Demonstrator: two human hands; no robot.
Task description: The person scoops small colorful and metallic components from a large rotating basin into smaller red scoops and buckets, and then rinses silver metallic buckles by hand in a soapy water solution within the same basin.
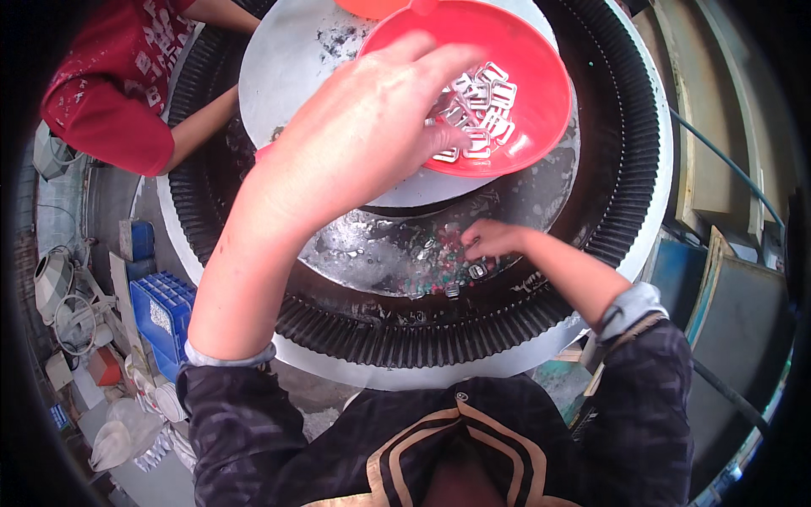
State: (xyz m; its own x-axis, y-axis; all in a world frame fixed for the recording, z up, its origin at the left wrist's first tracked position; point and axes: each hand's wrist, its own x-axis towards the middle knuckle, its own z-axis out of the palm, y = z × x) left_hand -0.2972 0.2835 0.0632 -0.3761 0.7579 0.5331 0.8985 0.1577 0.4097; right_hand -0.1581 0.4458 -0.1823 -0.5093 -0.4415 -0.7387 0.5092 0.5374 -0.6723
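Observation:
My left hand (359,127) reaches over the red plastic bowl (541,84), thumb and fingers spread apart and slightly blurred. Inside the bowl lies a heap of shiny rectangular metal buckles (500,95), partly covered by that hand. Below, my right hand (492,239) is down at the small red and green pellets (439,266) in the round dark trough. Its fingers are curled together; whatever they may hold is hidden. A few loose buckles (477,270) lie among the pellets beside it.
A ribbed black wall (380,338) with a pale outer rim rings the trough. Its raised grey centre (279,63) carries the bowl and part of an orange container (372,7). At left, another person's arm (203,127) reaches in; blue crates (160,308) stand below. Boards line the right side.

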